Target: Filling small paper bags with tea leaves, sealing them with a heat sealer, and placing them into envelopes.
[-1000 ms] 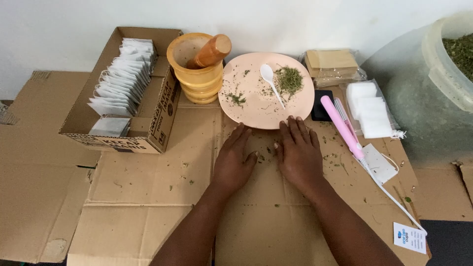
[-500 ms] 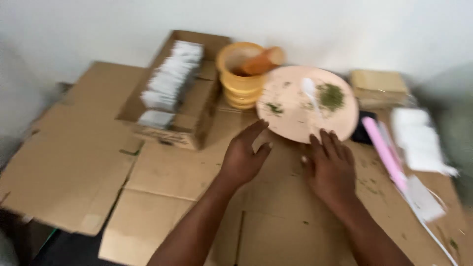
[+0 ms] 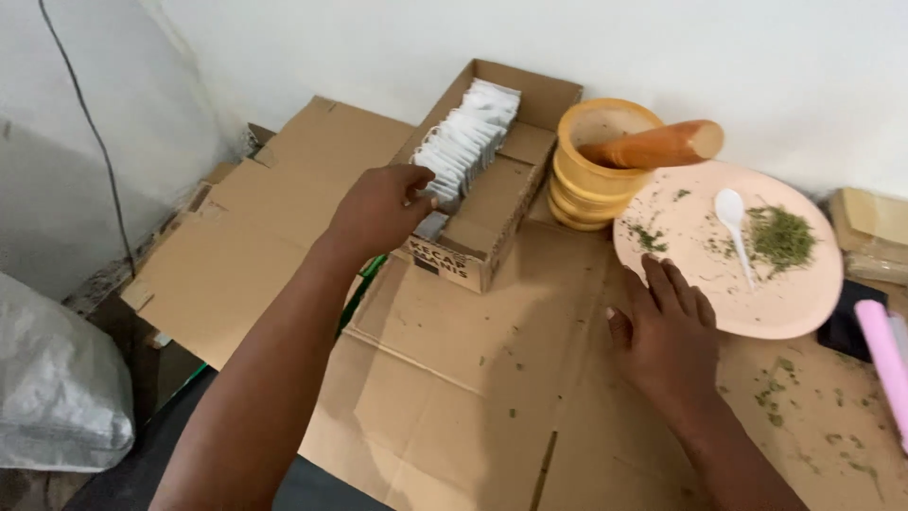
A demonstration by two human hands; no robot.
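My left hand (image 3: 380,206) reaches into an open cardboard box (image 3: 492,213) and its fingers pinch one of the white sachets (image 3: 463,142) stacked in a row inside. My right hand (image 3: 664,326) lies flat, fingers spread, on the cardboard sheet (image 3: 454,369), its fingertips at the near rim of a pink plate (image 3: 785,308). On the plate lie a heap of green dried herbs (image 3: 781,235) and a white plastic spoon (image 3: 734,220).
A yellow mortar (image 3: 594,161) with a wooden pestle (image 3: 657,145) stands between box and plate. Herb crumbs dot the cardboard at right. A pink rod (image 3: 884,360) lies at the right edge. A grey sack (image 3: 57,388) sits low left, a white wall behind.
My left hand has moved away from the middle of the cardboard up to the sachet box. The camera has swung left. My right hand stays near the plate.
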